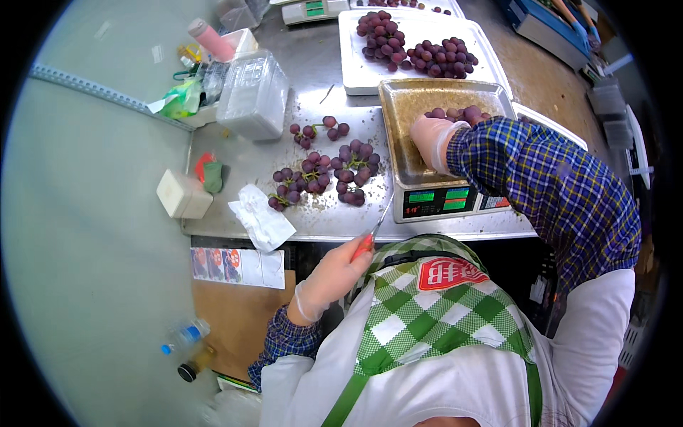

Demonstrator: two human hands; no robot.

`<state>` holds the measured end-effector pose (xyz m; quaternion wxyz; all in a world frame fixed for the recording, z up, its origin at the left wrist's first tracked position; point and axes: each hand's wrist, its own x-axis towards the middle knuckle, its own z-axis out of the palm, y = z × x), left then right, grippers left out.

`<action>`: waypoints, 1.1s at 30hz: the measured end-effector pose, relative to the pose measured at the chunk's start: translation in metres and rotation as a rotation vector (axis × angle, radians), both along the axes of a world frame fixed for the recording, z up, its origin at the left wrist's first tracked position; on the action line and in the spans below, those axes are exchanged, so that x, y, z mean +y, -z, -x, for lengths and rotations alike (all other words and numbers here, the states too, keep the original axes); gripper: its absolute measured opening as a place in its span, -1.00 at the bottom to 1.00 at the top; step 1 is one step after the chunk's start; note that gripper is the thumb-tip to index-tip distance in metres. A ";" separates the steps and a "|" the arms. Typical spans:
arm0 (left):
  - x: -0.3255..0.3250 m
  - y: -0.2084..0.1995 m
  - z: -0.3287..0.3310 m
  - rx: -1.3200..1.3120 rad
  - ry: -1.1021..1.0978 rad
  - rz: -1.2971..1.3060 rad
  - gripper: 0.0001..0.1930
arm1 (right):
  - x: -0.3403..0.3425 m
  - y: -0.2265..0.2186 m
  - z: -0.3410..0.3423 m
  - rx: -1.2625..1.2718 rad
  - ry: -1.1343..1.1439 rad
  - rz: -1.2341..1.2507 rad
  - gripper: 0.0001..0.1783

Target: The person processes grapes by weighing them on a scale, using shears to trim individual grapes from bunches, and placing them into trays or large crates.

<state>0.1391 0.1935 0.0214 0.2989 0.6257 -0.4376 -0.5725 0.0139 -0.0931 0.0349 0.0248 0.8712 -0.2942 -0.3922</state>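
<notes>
My left hand, in a clear glove, is closed round the red handle of pointed scissors near the table's front edge. Their thin metal blades point up and away from me. My right hand, also gloved, is over the metal pan of a digital scale. It curls against a bunch of red-purple grapes, partly hidden by the hand and sleeve; the fingertips are out of sight. Left of the scale, several small grape clusters lie loose on the metal table.
Beyond the scale, a white tray bears two larger grape bunches. A stack of clear plastic boxes, a pink bottle, a white block-shaped container and a crumpled white tissue are along the left. Another scale stands at the back.
</notes>
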 end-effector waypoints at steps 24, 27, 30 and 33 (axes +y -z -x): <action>0.020 0.029 -0.018 -0.167 0.150 0.041 -0.51 | -0.018 -0.113 0.100 -0.834 0.414 0.061 -0.67; 0.017 0.040 -0.006 -0.365 0.168 0.079 -0.56 | -0.018 -0.107 0.125 -0.926 0.462 0.005 -0.67; 0.013 0.036 0.006 -0.671 0.216 0.004 -0.58 | -0.025 -0.084 0.162 -1.080 0.497 -0.061 -0.67; 0.026 0.045 0.014 -0.752 0.094 0.028 -0.60 | -0.028 -0.053 0.210 -1.185 0.658 -0.126 -0.68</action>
